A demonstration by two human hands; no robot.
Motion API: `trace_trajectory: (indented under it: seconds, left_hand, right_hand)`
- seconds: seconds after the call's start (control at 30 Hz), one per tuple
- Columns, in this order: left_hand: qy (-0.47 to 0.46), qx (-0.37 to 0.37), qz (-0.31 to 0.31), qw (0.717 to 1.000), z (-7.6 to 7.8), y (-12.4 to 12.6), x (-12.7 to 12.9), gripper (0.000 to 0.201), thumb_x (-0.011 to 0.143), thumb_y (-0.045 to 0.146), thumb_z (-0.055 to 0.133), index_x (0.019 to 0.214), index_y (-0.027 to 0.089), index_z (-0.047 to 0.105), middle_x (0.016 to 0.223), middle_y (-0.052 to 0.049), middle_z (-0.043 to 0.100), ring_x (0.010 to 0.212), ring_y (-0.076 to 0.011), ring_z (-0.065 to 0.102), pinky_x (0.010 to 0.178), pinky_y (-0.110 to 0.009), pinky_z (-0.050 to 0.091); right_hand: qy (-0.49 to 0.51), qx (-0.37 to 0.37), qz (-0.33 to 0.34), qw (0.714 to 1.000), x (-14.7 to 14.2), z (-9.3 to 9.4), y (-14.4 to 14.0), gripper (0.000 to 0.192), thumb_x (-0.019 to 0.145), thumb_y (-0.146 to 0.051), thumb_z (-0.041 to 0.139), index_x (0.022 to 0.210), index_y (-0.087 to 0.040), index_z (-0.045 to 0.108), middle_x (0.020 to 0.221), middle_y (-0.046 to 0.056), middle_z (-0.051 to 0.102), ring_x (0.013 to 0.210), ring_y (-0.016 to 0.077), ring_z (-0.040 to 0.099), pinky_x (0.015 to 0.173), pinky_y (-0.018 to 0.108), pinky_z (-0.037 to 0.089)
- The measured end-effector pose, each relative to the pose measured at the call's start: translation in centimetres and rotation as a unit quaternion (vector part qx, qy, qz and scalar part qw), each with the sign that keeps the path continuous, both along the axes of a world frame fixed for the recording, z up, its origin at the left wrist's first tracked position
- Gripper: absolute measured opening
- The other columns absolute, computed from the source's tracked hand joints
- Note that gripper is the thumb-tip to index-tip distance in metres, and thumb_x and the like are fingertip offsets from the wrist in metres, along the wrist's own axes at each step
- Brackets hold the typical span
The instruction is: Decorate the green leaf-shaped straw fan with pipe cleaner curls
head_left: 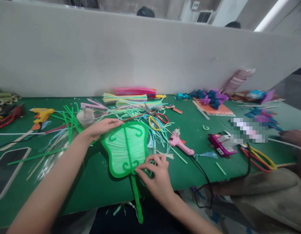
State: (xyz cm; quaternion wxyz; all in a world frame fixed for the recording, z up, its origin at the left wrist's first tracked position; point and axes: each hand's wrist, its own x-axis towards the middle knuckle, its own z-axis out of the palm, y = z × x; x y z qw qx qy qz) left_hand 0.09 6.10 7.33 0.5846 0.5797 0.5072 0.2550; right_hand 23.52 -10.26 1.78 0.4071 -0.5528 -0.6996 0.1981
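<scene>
A green hand fan (123,148) with a pale middle, curled pipe-cleaner trim and a long green handle lies flat on the green table (97,185). My left hand (101,127) rests on its upper left rim, fingers stretched over the edge. My right hand (156,174) presses its fingertips on the fan's lower right rim, near where the handle starts. Neither hand lifts the fan. The handle hangs past the table's front edge.
A pink glue gun (180,143) with a black cord lies right of the fan; a yellow glue gun (42,114) sits far left. Scissors (154,118), pipe-cleaner bundles (131,97), a small cup (85,117) and a phone (6,170) surround it. Another person's sleeve (269,195) is at right.
</scene>
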Motion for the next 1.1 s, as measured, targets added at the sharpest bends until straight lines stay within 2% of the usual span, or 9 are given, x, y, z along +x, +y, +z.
trace_trajectory:
  seconds: [0.13, 0.57, 0.9, 1.1]
  left_hand:
    - [-0.005, -0.003, 0.023, 1.000, -0.4, 0.0, 0.1, 0.051, 0.068, 0.057, 0.076, 0.103, 0.020, 0.074, 0.110, -0.008, 0.074, 0.098, -0.0232, 0.068, 0.083, -0.030, 0.053]
    - [-0.017, -0.014, 0.046, 0.999, -0.6, 0.0, 0.1, 0.055, 0.062, 0.057, 0.080, 0.102, 0.020, 0.075, 0.111, -0.008, 0.074, 0.101, -0.0263, 0.068, 0.084, -0.032, 0.053]
    - [-0.025, -0.028, 0.036, 0.999, -0.6, -0.1, 0.0, 0.056, 0.065, 0.058, 0.077, 0.105, 0.019, 0.074, 0.107, -0.010, 0.075, 0.095, -0.0254, 0.069, 0.078, -0.031, 0.053]
    - [-0.031, -0.028, 0.037, 0.998, -0.6, -0.3, -0.1, 0.054, 0.068, 0.059, 0.075, 0.106, 0.020, 0.074, 0.111, -0.009, 0.074, 0.099, -0.0247, 0.068, 0.080, -0.030, 0.053]
  right_hand:
    - [0.012, 0.009, -0.033, 0.999, -0.8, -1.3, 0.1, 0.010, 0.078, -0.021, 0.077, 0.080, -0.031, 0.077, 0.086, 0.003, 0.061, 0.095, 0.0258, 0.050, 0.079, 0.041, 0.034]
    - [0.012, 0.049, -0.015, 0.999, -1.1, -1.8, 0.1, 0.012, 0.082, -0.019, 0.073, 0.084, -0.030, 0.076, 0.085, 0.003, 0.061, 0.094, 0.0244, 0.049, 0.082, 0.041, 0.036]
    - [0.028, 0.054, -0.012, 0.998, -1.1, -1.9, 0.2, 0.014, 0.081, -0.017, 0.072, 0.084, -0.030, 0.076, 0.084, 0.004, 0.061, 0.094, 0.0262, 0.049, 0.079, 0.042, 0.036]
    - [0.028, 0.055, -0.012, 0.998, -1.1, -2.0, 0.2, 0.015, 0.080, -0.017, 0.072, 0.084, -0.031, 0.076, 0.084, 0.004, 0.062, 0.092, 0.0266, 0.049, 0.078, 0.043, 0.038]
